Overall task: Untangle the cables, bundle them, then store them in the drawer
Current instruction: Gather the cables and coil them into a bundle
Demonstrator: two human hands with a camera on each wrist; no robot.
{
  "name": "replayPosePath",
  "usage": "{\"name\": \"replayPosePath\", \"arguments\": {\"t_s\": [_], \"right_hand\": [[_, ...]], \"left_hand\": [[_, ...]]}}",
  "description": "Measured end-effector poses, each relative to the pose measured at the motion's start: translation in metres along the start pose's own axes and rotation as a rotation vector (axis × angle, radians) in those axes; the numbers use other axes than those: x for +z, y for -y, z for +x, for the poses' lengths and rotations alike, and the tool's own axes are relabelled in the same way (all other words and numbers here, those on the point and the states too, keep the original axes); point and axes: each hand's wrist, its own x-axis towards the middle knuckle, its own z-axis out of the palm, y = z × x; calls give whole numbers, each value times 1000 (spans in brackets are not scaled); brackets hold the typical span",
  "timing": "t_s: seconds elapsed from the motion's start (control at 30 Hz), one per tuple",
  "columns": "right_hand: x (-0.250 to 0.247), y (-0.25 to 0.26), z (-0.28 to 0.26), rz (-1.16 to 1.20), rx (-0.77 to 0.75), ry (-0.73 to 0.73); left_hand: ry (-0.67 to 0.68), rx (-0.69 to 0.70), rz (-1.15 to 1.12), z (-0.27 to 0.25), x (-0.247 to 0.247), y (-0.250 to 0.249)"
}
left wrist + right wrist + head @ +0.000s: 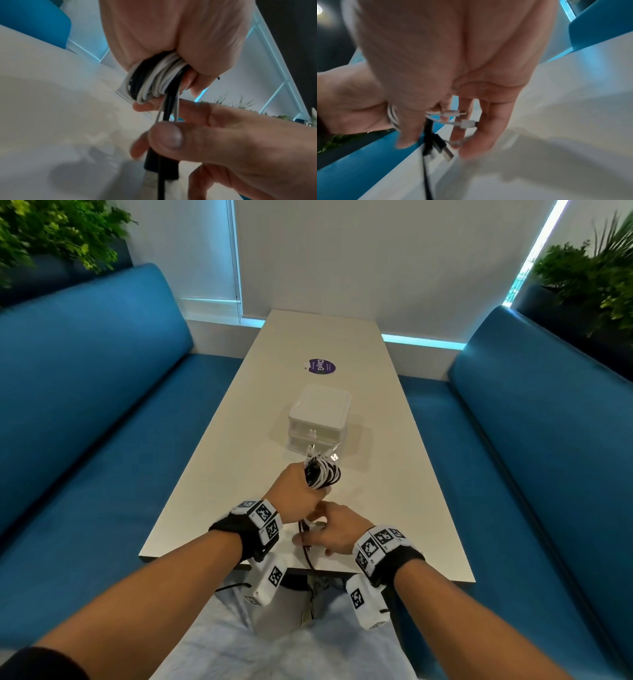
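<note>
Your left hand [297, 495] is clenched around the coil of white and black cables [322, 475], holding it upright just above the pale counter [383, 440]. The loose tails of the cables [169, 108] drop from the bottom of the coil straight back toward you, into your right hand [334, 531], which sits nearer your body and just beside the left wrist. There the thumb and fingers [164, 135] pinch the strands, with the white plugs [465, 123] and a black USB plug [443, 150] dangling past them. So the free length runs along the counter's long axis, coil ahead, tails behind. The small white plastic drawer unit [320, 419] stands just beyond the coil, closer to the left hand, and both of its drawers look closed. 1 black lead [308, 556] hangs over the near edge.
</note>
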Motion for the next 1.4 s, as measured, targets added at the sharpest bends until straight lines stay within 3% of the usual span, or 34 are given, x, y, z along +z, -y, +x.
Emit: {"name": "replayPosePath", "arguments": {"t_s": [0.13,0.23,0.33,0.47,0.6,0.7,0.9,1.03,1.13,1.23,1.4], "right_hand": [[-1,-2,2,-8,-49,60],[1,0,1,17,-41,122],[0,5,-1,203,2,179],[-13,5,5,127,-7,170],[-19,2,4,372,6,212],[-20,-3,5,366,-36,206],[-13,-13,5,332,-39,180],[-10,-12,4,404,-70,130],[-12,-12,7,398,-89,86],[-14,-17,10,249,-84,61],[-10,-21,7,118,-45,102]], "left_hand": [[-89,-35,-145,-2,-1,4],[-64,-46,-111,-2,-4,11],[42,-44,-12,-2,-13,17],[154,-44,-18,-8,-23,16],[311,0,26,-15,-29,12],[405,25,131,-16,-26,21],[365,-34,464,-15,-17,29],[321,-36,540,-13,-12,31],[256,0,662,-13,-6,34],[220,68,797,-12,-2,37],[233,48,745,-11,2,35]]}}
